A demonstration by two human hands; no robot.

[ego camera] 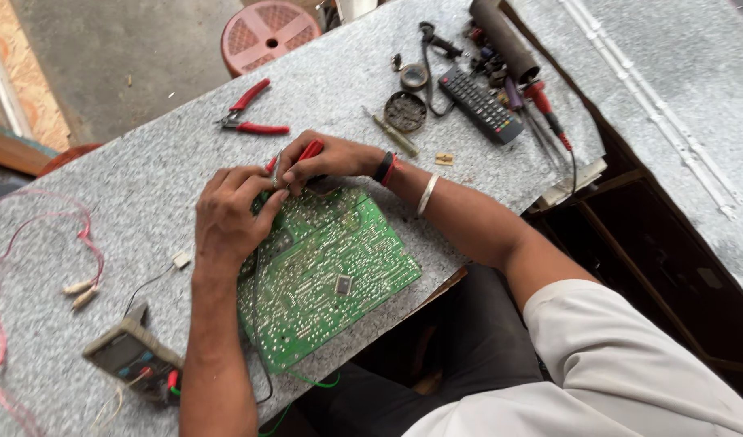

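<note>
Open granite is left between the green circuit board (327,271) and the red pliers (250,113) beyond it, while passage is blocked far right by the remote (481,103) and near left by the multimeter (133,358).

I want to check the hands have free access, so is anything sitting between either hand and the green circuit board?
Nothing visible does. The left hand rests on the green circuit board at its far edge, and the right hand holds a red-handled tool right at that same edge. The red pliers lie apart, farther out on the table.
</note>
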